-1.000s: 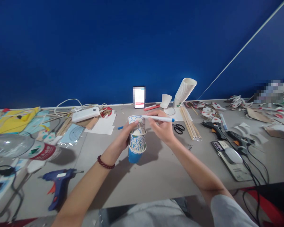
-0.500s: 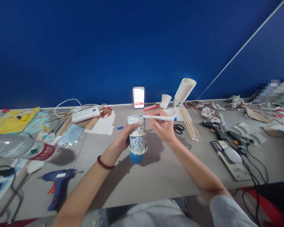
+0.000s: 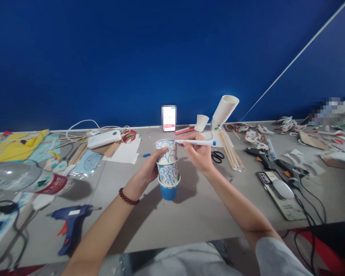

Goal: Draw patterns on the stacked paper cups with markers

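at the left, notice a clear bottle [image 3: 43, 180] lying on the desk [image 3: 201, 218], with a blue glue gun [image 3: 71, 220] nearer; well apart from the work, so likely of little risk. farther right, note a small blue cap [image 3: 146, 155] loose beyond the left hand [image 3: 149, 166], apparently easy to knock away with a stray knuckle. at that hand, could dent the upper cup by squeezing too hard, or smear blue lines with the thumb, if wet. holds with fingers curled round the upper cup's left side, thumb across the near face, wrist almost straight, forearm slanted in from the near left. at the centre, between both hands, see the patterned cup stack [image 3: 168, 173], nested, rims up; cannot tell resting from lifted. could twist or slip at the joins, given a grip only on the top, and so skew a stroke. just right, pinches a white pen [image 3: 197, 142] in narrowed fingers of the right hand [image 3: 199, 155], nearly level, tip by the upper cup's rim; cannot tell touching from hovering. bends the fingers, with forearm slanted in from the near right. beyond, find black scissors [image 3: 217, 156] and wooden sticks [image 3: 230, 151].
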The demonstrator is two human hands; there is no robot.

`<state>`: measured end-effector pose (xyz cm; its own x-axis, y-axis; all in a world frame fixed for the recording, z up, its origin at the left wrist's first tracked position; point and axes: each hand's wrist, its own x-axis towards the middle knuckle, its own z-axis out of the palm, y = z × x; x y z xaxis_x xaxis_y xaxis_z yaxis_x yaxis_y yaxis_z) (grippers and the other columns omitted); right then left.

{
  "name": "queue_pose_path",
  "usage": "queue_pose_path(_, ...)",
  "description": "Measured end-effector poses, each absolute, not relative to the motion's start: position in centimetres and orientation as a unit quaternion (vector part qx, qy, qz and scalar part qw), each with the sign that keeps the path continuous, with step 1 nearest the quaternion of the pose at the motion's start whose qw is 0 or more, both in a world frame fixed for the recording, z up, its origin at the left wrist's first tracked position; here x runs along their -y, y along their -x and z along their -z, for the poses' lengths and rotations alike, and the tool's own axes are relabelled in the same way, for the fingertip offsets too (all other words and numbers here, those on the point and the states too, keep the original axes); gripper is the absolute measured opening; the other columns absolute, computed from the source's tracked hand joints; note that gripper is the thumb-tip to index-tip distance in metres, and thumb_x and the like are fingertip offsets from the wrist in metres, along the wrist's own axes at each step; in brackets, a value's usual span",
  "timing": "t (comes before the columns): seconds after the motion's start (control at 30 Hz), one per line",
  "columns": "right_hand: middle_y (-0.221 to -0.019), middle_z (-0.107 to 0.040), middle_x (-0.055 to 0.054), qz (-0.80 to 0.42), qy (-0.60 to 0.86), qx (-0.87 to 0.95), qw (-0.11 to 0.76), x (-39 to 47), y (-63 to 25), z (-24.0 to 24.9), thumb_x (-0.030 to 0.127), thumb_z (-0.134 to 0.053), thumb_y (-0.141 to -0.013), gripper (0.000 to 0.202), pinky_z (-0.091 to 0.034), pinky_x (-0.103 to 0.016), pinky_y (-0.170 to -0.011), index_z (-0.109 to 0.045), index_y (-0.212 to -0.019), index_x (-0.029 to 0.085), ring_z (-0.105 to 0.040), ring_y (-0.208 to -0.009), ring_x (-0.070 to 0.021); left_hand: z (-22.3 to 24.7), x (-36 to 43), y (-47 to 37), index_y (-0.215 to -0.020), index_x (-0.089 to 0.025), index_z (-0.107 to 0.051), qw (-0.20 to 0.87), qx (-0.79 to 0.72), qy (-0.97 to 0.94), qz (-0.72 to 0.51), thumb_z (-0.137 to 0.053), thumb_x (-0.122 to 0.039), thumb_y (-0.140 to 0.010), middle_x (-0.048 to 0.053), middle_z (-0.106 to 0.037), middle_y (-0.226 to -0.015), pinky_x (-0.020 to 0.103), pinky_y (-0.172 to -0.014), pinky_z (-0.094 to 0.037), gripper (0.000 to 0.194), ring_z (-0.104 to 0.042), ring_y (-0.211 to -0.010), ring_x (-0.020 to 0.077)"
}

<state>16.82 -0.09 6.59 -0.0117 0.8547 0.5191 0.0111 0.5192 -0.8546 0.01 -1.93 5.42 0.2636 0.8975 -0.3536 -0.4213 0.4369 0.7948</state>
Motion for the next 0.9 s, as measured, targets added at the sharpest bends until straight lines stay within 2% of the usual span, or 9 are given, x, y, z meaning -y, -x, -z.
queue_pose_path(0.17,-0.086,-0.070,-0.003,-0.334,0.348,0.625,0.613,0.0,-16.9,-6.8,0.023,-0.061,-0.085,0.003,-0.058,-0.033,-0.072,-0.064,-0.084,0.022,-0.068,-0.084,-0.0171,-5.6,1.8,0.0,-0.087,-0.016,-0.073,0.740,-0.405,-0.299,-0.447,-0.078,-0.045,-0.067,0.007,-0.072,-0.078,0.035,-0.071,-0.053,0.036,-0.065,-0.070,0.0215)
queue_pose_path(0.33,-0.085,-0.069,-0.002,-0.305,0.375,0.633,0.605,-0.1,-16.9,-7.0,0.020,-0.060,-0.083,0.006,-0.057,-0.031,-0.071,-0.065,-0.083,0.022,-0.067,-0.081,-0.0152,-5.6,1.6,-0.4,-0.097,-0.017,-0.071,0.712,-0.428,-0.306,-0.465,-0.075,-0.045,-0.072,0.006,-0.073,-0.087,0.032,-0.074,-0.051,0.038,-0.067,-0.080,0.0216)
queue_pose_path(0.5,-0.084,-0.069,-0.001,-0.284,0.413,0.648,0.573,0.4,-16.8,-7.2,0.018,-0.059,-0.082,0.008,-0.057,-0.031,-0.070,-0.064,-0.085,0.023,-0.066,-0.079,-0.0152,-5.3,1.7,-0.9,-0.094,-0.016,-0.070,0.708,-0.455,-0.266,-0.470,-0.073,-0.048,-0.071,0.004,-0.071,-0.079,0.032,-0.072,-0.051,0.039,-0.067,-0.074,0.0200)
queue_pose_path(0.6,-0.084,-0.069,-0.001,-0.284,0.411,0.645,0.578,0.7,-16.7,-7.4,0.017,-0.059,-0.082,0.008,-0.057,-0.030,-0.067,-0.064,-0.085,0.023,-0.066,-0.078,-0.0152,-5.4,2.0,-1.1,-0.101,-0.017,-0.068,0.706,-0.436,-0.288,-0.477,-0.075,-0.048,-0.070,0.004,-0.072,-0.085,0.032,-0.075,-0.051,0.044,-0.067,-0.078,0.0200)
queue_pose_path(0.8,-0.089,-0.070,-0.003,-0.279,0.393,0.642,0.597,0.6,-16.7,-7.1,0.018,-0.059,-0.083,0.008,-0.058,-0.032,-0.076,-0.064,-0.086,0.023,-0.068,-0.086,-0.0164,-5.9,2.4,-1.2,-0.101,-0.016,-0.066,0.701,-0.422,-0.321,-0.477,-0.078,-0.044,-0.070,0.005,-0.070,-0.082,0.031,-0.069,-0.052,0.043,-0.065,-0.073,0.0183)
queue_pose_path(0.9,-0.089,-0.070,-0.003,-0.280,0.397,0.644,0.591,0.6,-16.7,-7.0,0.018,-0.059,-0.083,0.008,-0.058,-0.033,-0.076,-0.064,-0.087,0.023,-0.068,-0.086,-0.0168,-5.8,2.4,-1.1,-0.101,-0.016,-0.065,0.693,-0.419,-0.332,-0.484,-0.079,-0.042,-0.069,0.005,-0.069,-0.082,0.031,-0.068,-0.052,0.043,-0.064,-0.072,0.0183)
